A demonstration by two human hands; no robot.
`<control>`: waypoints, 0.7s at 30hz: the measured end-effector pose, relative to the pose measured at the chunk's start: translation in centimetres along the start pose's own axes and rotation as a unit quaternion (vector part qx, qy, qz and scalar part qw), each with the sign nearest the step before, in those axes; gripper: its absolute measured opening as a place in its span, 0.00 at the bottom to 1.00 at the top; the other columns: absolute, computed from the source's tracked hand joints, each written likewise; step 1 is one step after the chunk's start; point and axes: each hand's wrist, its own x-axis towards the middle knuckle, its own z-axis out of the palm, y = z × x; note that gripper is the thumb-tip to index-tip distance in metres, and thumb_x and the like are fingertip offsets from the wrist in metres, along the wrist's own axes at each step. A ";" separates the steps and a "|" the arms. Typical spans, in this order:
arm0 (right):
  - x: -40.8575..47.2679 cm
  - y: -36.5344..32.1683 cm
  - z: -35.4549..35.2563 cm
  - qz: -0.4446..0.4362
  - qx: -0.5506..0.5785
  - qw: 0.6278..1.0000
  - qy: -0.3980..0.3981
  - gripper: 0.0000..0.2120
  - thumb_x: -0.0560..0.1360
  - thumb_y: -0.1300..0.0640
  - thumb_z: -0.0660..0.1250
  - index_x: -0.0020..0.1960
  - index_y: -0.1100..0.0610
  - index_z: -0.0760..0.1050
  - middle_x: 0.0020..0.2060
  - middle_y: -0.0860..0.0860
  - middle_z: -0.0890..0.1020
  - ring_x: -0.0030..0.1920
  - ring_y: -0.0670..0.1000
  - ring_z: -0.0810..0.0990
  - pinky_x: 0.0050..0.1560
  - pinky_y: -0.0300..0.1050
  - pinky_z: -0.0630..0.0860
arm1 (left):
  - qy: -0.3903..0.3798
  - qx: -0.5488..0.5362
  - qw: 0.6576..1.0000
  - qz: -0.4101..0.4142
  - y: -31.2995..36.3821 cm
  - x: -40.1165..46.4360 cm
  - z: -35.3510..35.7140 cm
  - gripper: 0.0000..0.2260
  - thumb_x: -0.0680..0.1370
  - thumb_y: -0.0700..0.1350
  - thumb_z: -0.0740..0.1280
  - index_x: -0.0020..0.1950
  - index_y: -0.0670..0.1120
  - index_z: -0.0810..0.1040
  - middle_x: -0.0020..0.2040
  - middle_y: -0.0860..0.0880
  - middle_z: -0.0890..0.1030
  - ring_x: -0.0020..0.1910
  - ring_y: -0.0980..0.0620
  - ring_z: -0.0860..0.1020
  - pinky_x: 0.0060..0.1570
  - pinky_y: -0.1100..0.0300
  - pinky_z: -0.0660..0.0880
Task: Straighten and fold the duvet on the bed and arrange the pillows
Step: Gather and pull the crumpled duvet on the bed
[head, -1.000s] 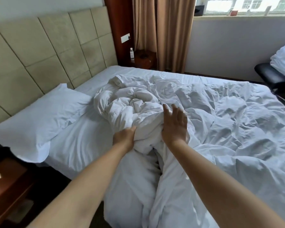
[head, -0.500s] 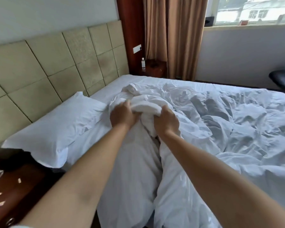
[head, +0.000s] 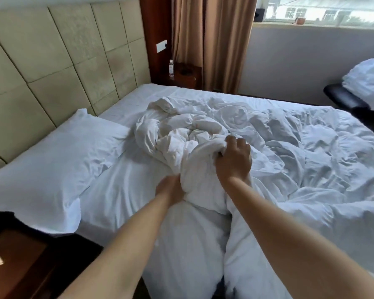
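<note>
A white duvet (head: pixel 289 152) lies crumpled over the bed (head: pixel 121 186), bunched into a twisted heap near the head end, with part of it hanging over the near side. My right hand (head: pixel 233 158) grips a fold at the top of that bunch. My left hand (head: pixel 170 189) clutches the same bunch lower down, its fingers partly buried in the cloth. One white pillow (head: pixel 52 167) lies flat at the left against the padded headboard (head: pixel 52 61).
A dark wooden nightstand (head: pixel 15 264) stands at the lower left. A second nightstand with a water bottle (head: pixel 171 67) is in the far corner by brown curtains (head: pixel 212 39). A black chair (head: pixel 350 100) carrying white bedding (head: pixel 369 78) stands at the right.
Both hands moved back toward me along the bunched duvet after gripping it farther up. The left hand now holds lower than the right. The view has tilted down.
</note>
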 end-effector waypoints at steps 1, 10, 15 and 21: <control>-0.1 -0.3 0.4 -0.014 -0.058 0.998 -0.011 0.27 0.75 0.56 0.64 0.72 0.53 0.62 0.68 0.56 0.66 0.69 0.57 0.62 0.67 0.53 0.59 | 0.023 0.022 0.999 0.002 0.0 1.1 -2.5 0.15 0.76 0.46 0.61 0.62 0.47 0.76 0.61 0.42 0.78 0.60 0.40 0.76 0.55 0.53 0.74; 0.5 -9.7 4.3 -0.079 -0.120 0.986 -0.084 0.56 0.70 0.42 0.69 0.75 0.60 0.30 0.76 0.56 0.37 0.76 0.56 0.34 0.68 0.54 0.24 | 0.249 0.322 0.890 0.208 0.3 8.8 -16.9 0.06 0.73 0.36 0.68 0.49 0.41 0.82 0.46 0.43 0.82 0.41 0.42 0.82 0.36 0.55 0.78; 3.4 -11.8 7.5 -0.022 -0.057 0.995 -0.078 0.45 0.70 0.43 0.69 0.77 0.53 0.48 0.70 0.53 0.68 0.72 0.55 0.63 0.74 0.52 0.46 | 0.294 0.253 0.892 0.231 -2.0 10.7 -17.2 0.09 0.58 0.35 0.76 0.34 0.41 0.80 0.34 0.44 0.78 0.28 0.44 0.78 0.21 0.61 0.71; 6.6 -12.6 12.7 -0.015 0.036 0.998 -0.058 0.09 0.73 0.59 0.60 0.51 0.57 0.75 0.50 0.54 0.81 0.54 0.58 0.76 0.51 0.49 0.68 | 0.122 -0.102 0.985 0.065 -10.4 14.7 -13.3 0.25 0.69 0.50 0.74 0.64 0.48 0.73 0.54 0.52 0.79 0.52 0.47 0.77 0.49 0.56 0.72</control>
